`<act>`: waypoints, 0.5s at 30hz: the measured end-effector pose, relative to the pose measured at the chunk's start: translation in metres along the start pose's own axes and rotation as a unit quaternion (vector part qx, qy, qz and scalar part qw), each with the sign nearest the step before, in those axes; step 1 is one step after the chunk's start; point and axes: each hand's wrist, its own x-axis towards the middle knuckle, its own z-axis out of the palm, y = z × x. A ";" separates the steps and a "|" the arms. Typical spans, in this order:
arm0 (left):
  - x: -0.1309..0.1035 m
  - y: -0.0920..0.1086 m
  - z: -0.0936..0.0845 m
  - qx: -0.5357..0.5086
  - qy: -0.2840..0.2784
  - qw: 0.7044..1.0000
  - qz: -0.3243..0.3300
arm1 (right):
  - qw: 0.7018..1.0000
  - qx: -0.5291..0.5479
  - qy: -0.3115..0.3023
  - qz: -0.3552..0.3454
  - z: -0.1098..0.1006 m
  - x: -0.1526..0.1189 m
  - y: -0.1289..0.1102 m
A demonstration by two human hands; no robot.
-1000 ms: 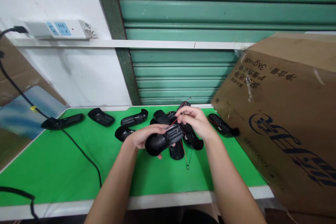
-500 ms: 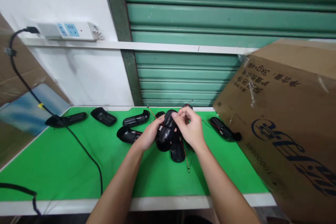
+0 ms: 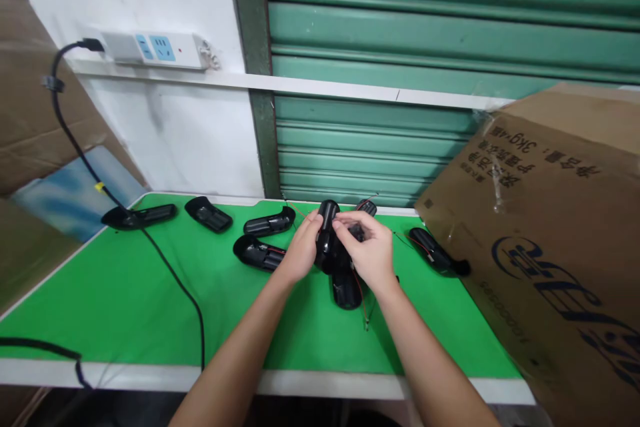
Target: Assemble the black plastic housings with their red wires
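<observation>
A black curved plastic housing (image 3: 327, 240) is held above the bench, upper end pointing away from me. My left hand (image 3: 304, 250) is closed round its left side, thumb on the near face. At its right edge, my right hand (image 3: 367, 243) is closed, thumb and forefinger pinching there; the exact contact is partly hidden. Beneath the hands lies another black housing (image 3: 347, 290) with a thin red wire (image 3: 359, 287) trailing toward me. One more housing (image 3: 367, 207) shows behind my right hand. Just left of my left hand rests a housing with a red wire (image 3: 257, 253).
More black housings lie along the back of the green bench top (image 3: 150, 300), one of them (image 3: 435, 253) at the right. A black cable (image 3: 175, 280) crosses the left side from a power strip (image 3: 155, 48). A large cardboard box (image 3: 550, 247) borders the right; a green shutter (image 3: 350, 140) stands behind.
The held housing has turned more upright, showing a smoother face. Both hands stay on it. The whole view has shifted, so the surroundings appear slightly farther right.
</observation>
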 end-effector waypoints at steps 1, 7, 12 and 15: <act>0.001 -0.001 0.000 0.000 0.009 1.000 0.002 | 0.999 -0.020 -0.019 -0.020 -0.001 0.000 0.001; 0.003 -0.005 -0.003 0.057 0.027 0.998 0.009 | 0.976 -0.111 -0.120 -0.141 -0.006 0.001 0.007; 0.001 -0.004 -0.004 0.104 0.031 0.994 0.031 | 0.962 -0.167 -0.143 -0.161 -0.006 0.000 0.007; -0.002 -0.002 -0.004 0.142 0.022 0.989 0.045 | 0.962 -0.183 -0.139 -0.147 -0.007 -0.001 0.008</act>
